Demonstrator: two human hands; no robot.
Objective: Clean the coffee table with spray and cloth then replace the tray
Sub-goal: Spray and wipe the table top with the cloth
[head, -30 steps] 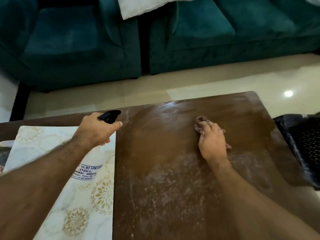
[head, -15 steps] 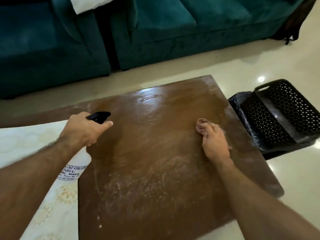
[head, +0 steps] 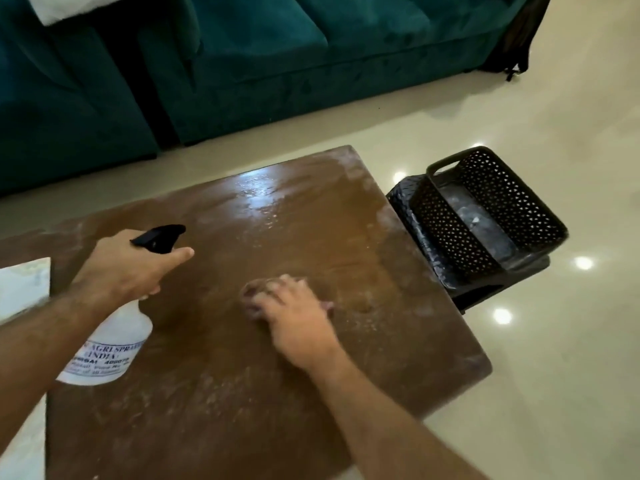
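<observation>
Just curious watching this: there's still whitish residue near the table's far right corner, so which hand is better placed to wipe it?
Probably the right hand: it already presses the cloth onto the coffee table, nearer that corner. The left hand grips the spray bottle.

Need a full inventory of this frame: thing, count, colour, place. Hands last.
Wooden coffee table: 1, brown with whitish dusty streaks, centre of view.
Plastic spray bottle: 1, white with black nozzle and printed label, held over the table's left part.
Cleaning cloth: 1, dark pinkish, mostly hidden under the right hand.
Patterned mat: 1, white, on the table's left edge.
Perforated plastic basket: 1, black, beside the table's right side, on a dark support.
Velvet sofas: 2, teal, behind the table.
Fabric: 1, white, on the sofas, top left.
Tiled floor: cream, glossy.
Left hand: grips the spray bottle.
Right hand: presses the cloth on the table.
</observation>
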